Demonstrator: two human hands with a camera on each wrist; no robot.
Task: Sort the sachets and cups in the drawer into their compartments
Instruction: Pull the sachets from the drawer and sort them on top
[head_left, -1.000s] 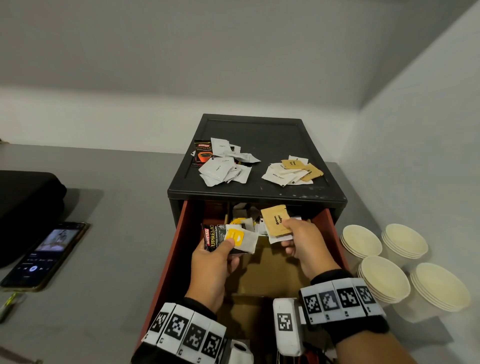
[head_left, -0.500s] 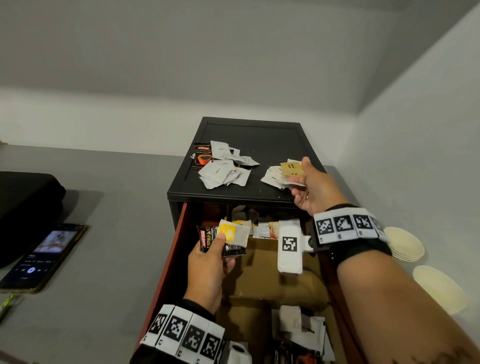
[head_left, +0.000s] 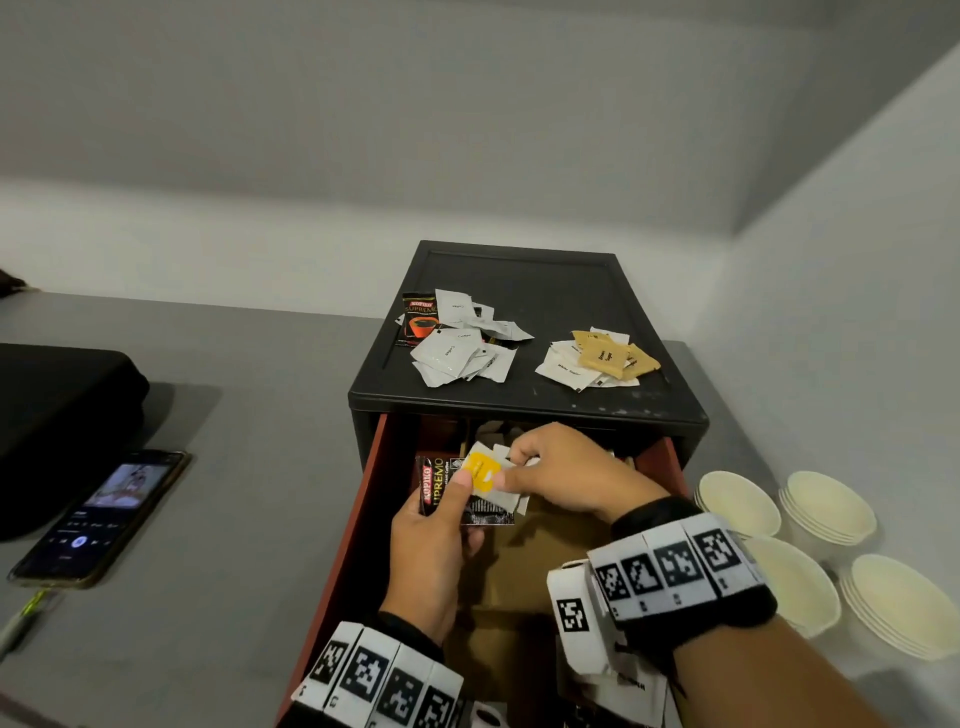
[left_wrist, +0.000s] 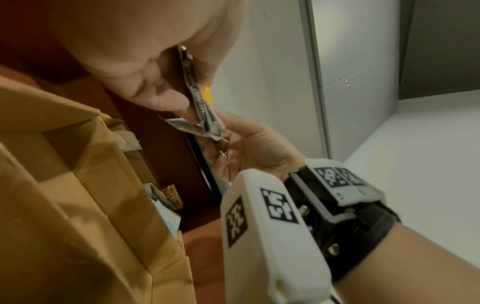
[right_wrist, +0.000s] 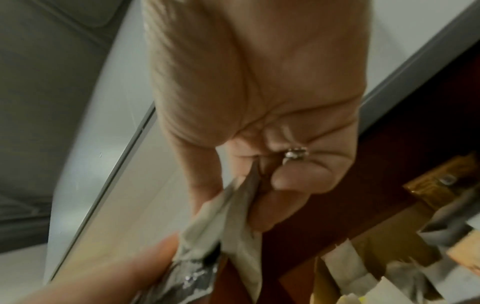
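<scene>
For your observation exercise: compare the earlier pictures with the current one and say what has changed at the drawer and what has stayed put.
The right hand left a brown sachet on the right-hand pile atop the black cabinet, then came back down and now pinches the white sachets in the left hand's bundle. The left hand still holds the black coffee sachet and yellow-label sachet. Phone and paper cups unchanged.

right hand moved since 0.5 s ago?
Yes. The right hand has come back from the black box top down to the open drawer, now pinching the sachets the left hand holds.
</scene>
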